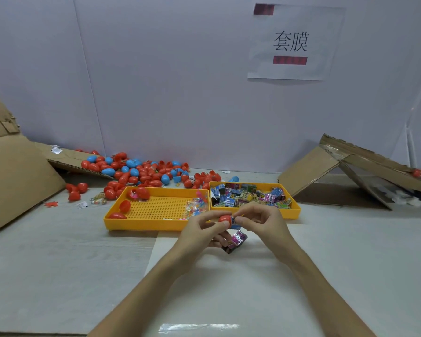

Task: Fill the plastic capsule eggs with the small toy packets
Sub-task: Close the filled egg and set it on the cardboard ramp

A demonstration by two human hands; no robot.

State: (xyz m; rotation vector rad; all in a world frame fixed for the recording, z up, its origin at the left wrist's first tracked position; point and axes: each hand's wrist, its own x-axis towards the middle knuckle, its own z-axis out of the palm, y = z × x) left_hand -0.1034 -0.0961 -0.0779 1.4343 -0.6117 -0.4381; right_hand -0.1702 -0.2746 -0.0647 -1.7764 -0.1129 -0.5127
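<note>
Packet (235, 220) half-hidden inside red egg (224, 218)

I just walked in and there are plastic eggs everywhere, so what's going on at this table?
A person is filling capsule eggs by hand. The left hand holds a red egg while the right hand pinches a small packet at its open side. A purple packet shows just below the hands. Behind them, one yellow tray is full of printed packets, a second tray holds a few red eggs and clear bags, and a pile of red and blue eggs lies farther back.
</note>
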